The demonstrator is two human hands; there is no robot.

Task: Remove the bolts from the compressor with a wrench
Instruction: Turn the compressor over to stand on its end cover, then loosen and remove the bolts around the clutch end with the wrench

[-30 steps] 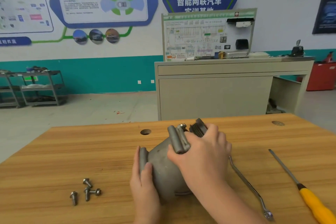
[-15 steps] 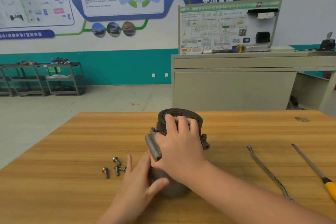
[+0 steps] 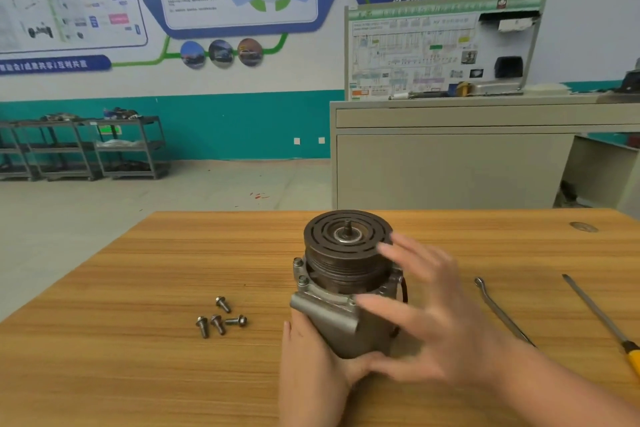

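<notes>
The compressor (image 3: 341, 291) stands upright on the wooden bench (image 3: 138, 288), pulley face up. The left hand (image 3: 311, 364) holds its lower body from the near side. The right hand (image 3: 426, 315), fingers spread and blurred, hovers beside the pulley. Four bolts (image 3: 220, 317) lie loose to the left. A wrench (image 3: 502, 312) and a screwdriver (image 3: 599, 315) lie to the right.

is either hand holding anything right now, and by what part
The left hand holds the compressor by the lower part of its grey body. The right hand is open and holds nothing.
</notes>
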